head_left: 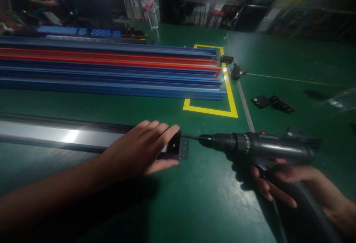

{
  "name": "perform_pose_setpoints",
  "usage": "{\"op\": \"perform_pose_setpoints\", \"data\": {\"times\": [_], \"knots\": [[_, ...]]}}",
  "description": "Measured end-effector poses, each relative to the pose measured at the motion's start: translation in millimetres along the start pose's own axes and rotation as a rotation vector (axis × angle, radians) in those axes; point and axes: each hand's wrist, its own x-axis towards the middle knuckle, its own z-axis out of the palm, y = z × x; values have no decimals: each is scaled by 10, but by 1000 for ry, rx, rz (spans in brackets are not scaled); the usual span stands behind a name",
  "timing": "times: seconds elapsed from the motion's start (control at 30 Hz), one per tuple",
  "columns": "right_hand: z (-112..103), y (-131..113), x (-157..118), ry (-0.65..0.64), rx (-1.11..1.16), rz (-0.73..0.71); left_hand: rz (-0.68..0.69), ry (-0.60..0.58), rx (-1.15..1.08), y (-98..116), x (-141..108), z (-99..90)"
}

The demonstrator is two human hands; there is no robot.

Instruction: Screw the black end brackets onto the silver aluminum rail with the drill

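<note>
My left hand (141,146) is wrapped over the end of a long metal rail (69,136) with a shiny silver face and dark edges. Beyond its fingers a black end bracket (184,149) with small openings sticks out. My right hand (294,183) grips a black cordless drill (280,149) by the handle. The drill lies level, pointing left. Its long thin bit (198,137) reaches the upper corner of the bracket end; whether it sits in a screw is too small to tell.
Long blue rails (111,89) and a red rail (111,56) lie across the green table (211,198) behind. Yellow tape (211,113) marks their ends. Small black parts (272,103) and a cord (289,79) are at right. A plastic bottle (151,11) stands at the back.
</note>
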Motion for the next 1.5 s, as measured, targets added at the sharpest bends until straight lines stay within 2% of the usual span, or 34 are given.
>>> {"op": "perform_pose_setpoints", "data": {"times": [0.47,0.73,0.93,1.17,1.37,1.5], "knots": [[14,-3,-17,26,20,40,-45,7,-138,-5,-15,26],[174,-184,-28,58,-18,175,-60,2,-189,-4,-10,26],[122,-125,-32,49,-8,141,-61,11,-195,0,-11,31],[27,3,-3,4,52,37,-63,3,-184,3,-17,14],[133,-163,-26,43,-30,169,-52,31,-163,-6,-17,38],[160,-189,-31,47,-33,170,-49,31,-162,-5,-22,43]]}}
